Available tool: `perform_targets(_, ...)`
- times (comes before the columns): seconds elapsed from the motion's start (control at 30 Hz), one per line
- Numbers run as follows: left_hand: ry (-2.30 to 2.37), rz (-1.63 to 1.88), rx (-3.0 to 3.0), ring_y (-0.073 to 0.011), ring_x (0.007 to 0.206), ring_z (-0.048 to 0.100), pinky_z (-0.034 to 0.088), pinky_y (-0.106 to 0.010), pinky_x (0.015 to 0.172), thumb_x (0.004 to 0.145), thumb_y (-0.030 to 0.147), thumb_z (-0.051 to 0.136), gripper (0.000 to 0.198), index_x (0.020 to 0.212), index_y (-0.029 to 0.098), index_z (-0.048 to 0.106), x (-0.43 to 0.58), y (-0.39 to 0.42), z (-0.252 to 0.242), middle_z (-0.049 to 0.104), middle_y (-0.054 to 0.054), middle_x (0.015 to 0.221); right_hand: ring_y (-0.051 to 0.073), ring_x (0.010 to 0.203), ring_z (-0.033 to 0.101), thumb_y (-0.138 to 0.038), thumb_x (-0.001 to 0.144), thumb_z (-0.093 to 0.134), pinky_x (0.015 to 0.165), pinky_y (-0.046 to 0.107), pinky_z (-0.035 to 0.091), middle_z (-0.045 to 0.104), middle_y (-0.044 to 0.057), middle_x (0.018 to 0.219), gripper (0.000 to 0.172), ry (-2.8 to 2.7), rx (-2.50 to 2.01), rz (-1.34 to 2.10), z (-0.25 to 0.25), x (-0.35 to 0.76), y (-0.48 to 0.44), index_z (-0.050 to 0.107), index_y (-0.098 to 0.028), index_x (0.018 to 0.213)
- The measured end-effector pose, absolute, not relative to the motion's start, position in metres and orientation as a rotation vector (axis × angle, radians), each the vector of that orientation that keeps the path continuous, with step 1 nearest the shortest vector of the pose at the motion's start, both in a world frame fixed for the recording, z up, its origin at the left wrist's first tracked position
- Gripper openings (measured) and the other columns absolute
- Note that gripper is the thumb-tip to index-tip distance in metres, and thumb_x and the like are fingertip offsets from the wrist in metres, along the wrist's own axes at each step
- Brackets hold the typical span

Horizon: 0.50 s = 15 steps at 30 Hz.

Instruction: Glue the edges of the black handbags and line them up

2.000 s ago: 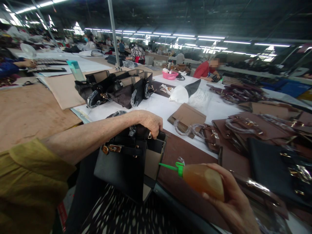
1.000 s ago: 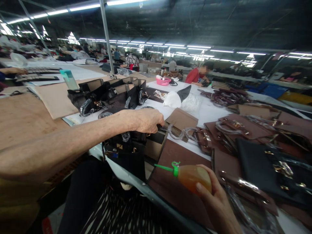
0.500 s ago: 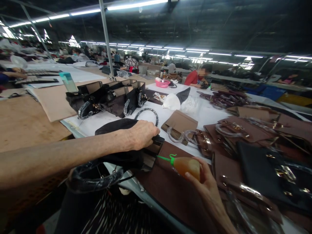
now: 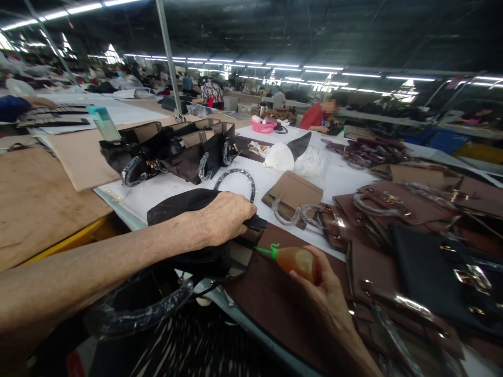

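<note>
Black handbag lying on its side, right at the left edge of the brown sheet, and it's hanging partly over the near rim of the table! The left hand is clamped down on top of it, fingers curled over the bag's open end, where a tan lining shows. One plastic-wrapped handle droops off the table, down and left of the sheet; the other handle loop lies flat just beyond the bag.

Over to the right hand: it's wrapped tight around an amber squeeze bottle, low over the sheet's upper part. The bottle's green nozzle points left, its tip right at the black handbag's open end; whether it actually touches, I can't tell. So the two hands are close together but not touching, each gripping its own thing.

Just beyond the sheet sits a flat tan bag with clear-wrapped handles. To the sheet's right, a heap of maroon bags spreads out, gold hardware glinting. Far beyond and to the left, a row of dark bags stands upright with open tops. Way past the sheet there's a pink basin, and a person in red bent over the far end.
</note>
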<state>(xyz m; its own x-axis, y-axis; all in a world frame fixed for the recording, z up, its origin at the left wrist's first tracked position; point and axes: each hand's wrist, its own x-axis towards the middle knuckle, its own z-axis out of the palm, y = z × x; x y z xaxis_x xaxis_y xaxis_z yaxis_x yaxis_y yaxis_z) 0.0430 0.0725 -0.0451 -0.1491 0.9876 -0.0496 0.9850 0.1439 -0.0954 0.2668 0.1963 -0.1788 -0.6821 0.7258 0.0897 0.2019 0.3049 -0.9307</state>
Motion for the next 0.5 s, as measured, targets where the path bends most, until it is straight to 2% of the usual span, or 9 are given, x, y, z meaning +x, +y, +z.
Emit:
perform_targets(0.2, -2.325, 0.127, -2.071, -0.0238, 0.079, 0.06, 0.043, -0.032, 0.065, 0.075, 0.021, 0.054, 0.01, 0.083, 0.017, 0.057, 0.053, 0.058, -0.044, 0.064, -0.006, 0.084, 0.025, 0.092, 0.056, -0.042, 0.072, 0.069, 0.082, 0.035, 0.045, 0.058, 0.004, 0.105, 0.057, -1.94, -0.865, 1.563, -0.179, 0.269, 0.197, 0.042, -0.023, 0.118)
perform_targets(0.5, -2.336, 0.079, -2.095, -0.0232, 0.081, 0.057, 0.043, -0.034, 0.07, 0.077, 0.02, 0.053, 0.008, 0.084, 0.017, 0.053, 0.059, 0.045, -0.049, 0.061, -0.005, 0.085, 0.024, 0.089, 0.057, -0.04, 0.068, 0.07, 0.079, 0.032, 0.047, 0.061, 0.002, 0.098, 0.054, -1.884, -0.884, 1.617, -0.177, 0.266, 0.194, 0.046, -0.023, 0.113)
